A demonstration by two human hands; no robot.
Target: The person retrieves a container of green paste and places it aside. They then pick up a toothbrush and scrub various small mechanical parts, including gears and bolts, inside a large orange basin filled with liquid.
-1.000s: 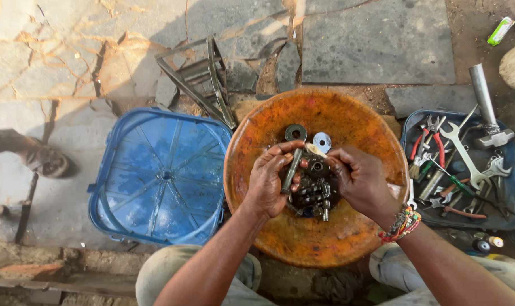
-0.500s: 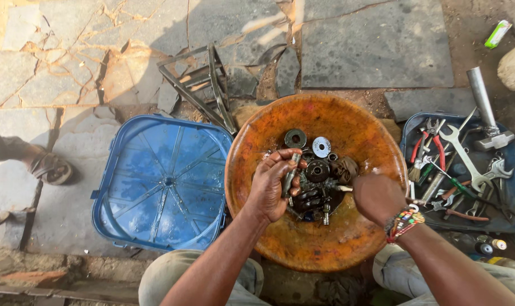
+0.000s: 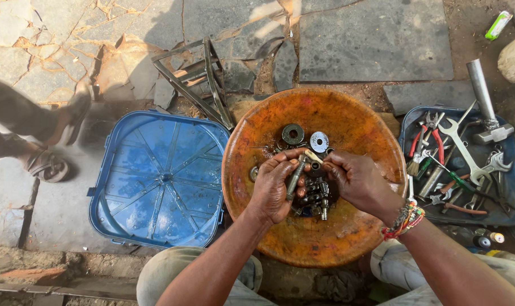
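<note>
Cracked stone paving [image 3: 376, 39] forms the ground, outdoors in strong sun; only the head view is available.

Head view: a rusty orange round pan [image 3: 348, 238] sits between the seated person's knees. Both hands work over its centre. The left hand [image 3: 275, 184] is closed around a dark metal bolt [image 3: 295, 178], held nearly upright with its upper end towards the right hand. The right hand [image 3: 356, 182] has thumb and fingertips pinched together on a small pale piece [image 3: 313, 157] at the top of that bolt; whether this piece is threaded on or only touching cannot be told. A beaded bracelet [image 3: 403, 220] sits on the right wrist.

Directly beneath both hands lies a heap of small dark fittings [image 3: 317, 198], bolts and nuts mixed. Just beyond the fingertips, two loose pieces lie apart from the heap: a dark thick ring [image 3: 292, 134] and a bright flat washer [image 3: 319, 141].

Progress, as judged: one bolt is in hand and two pieces are set aside; the greater part of the heap lies unsorted, so most of the work appears outstanding.

Left of the left hand, well apart, a blue plastic lid [image 3: 161, 181] lies underside up. Right of the right hand, a blue tray [image 3: 509, 195] holds spanners and pliers [image 3: 433, 136]. Beyond the pan rests a bent metal frame [image 3: 203, 85]. Another person's sandalled foot [image 3: 47, 164] shows at the far left.
</note>
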